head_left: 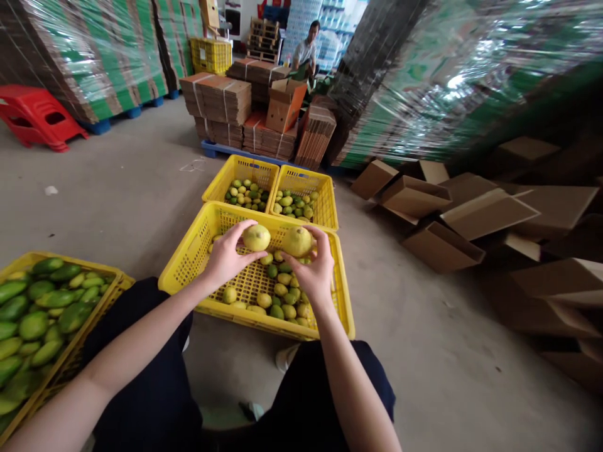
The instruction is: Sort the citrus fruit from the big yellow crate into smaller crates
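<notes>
My left hand (pixel 227 256) pinches a yellow lemon (pixel 257 238) between thumb and fingers. In my right hand (pixel 318 267) is a second lemon (pixel 297 242), slightly larger, gripped the same way. Both are held up side by side with a small gap, over a large yellow plastic crate (pixel 183 269). Inside that crate, yellow and green lemons (pixel 281 290) lie mostly toward the right; part of them is hidden behind my hands. Beyond it stand two more yellow crates, the left one (pixel 214 188) and the right one (pixel 328 198), each holding green and yellow fruit.
At my left, a yellow crate (pixel 117 274) is full of green fruit (pixel 34 325). Open cardboard boxes (pixel 443 246) lie on the right. Flattened cartons (pixel 223 100) are stacked on a blue pallet (pixel 210 149). A red stool (pixel 38 113) stands far left. Another person (pixel 307 51) sits at the back.
</notes>
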The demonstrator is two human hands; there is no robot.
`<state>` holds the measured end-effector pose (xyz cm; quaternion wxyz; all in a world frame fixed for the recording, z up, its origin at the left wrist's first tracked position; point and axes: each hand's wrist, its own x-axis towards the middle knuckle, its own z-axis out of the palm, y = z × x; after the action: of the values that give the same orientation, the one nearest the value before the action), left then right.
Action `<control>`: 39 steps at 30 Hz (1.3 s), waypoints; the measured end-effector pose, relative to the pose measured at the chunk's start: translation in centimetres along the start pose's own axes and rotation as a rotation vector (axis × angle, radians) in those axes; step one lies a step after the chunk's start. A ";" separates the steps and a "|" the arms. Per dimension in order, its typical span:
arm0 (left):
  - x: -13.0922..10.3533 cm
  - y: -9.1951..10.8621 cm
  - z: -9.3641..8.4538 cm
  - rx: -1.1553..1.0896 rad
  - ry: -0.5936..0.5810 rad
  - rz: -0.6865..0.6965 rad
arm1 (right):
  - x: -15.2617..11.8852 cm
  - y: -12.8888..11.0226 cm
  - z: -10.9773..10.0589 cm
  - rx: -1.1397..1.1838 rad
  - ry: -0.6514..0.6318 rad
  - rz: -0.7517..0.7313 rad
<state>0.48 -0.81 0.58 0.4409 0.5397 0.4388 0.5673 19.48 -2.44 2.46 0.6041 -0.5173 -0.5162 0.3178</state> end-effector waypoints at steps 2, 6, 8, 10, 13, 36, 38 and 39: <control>-0.3 -0.2 -0.2 0.222 -0.016 0.254 | 0.0 0.2 -0.3 -0.220 0.009 -0.250; -0.5 -1.2 -0.2 0.463 -0.056 0.518 | -0.3 0.9 -0.1 -0.453 -0.038 -0.596; -0.5 -1.6 -0.2 0.488 -0.052 0.550 | -0.5 1.2 0.3 -0.496 -0.049 -0.671; -0.4 -1.6 -0.1 0.483 -0.049 0.558 | -0.5 1.4 0.5 -0.505 -0.031 -0.694; -0.4 -1.4 -0.1 0.449 -0.067 0.550 | -0.6 1.4 0.6 -0.500 0.013 -0.695; 1.9 -1.1 -0.8 -0.558 -0.271 -0.936 | 1.2 1.9 1.2 0.433 -0.479 0.982; 1.8 -1.0 -0.8 -0.597 -0.217 -0.859 | 1.1 2.2 1.3 0.430 -0.407 0.905; 1.8 -0.9 -0.8 -0.600 -0.188 -0.804 | 1.0 2.3 1.3 0.418 -0.350 0.835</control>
<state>-0.38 1.14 0.05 0.7976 0.2266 0.3879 0.4026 18.86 -0.54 0.47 0.4201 -0.4867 -0.2839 0.7113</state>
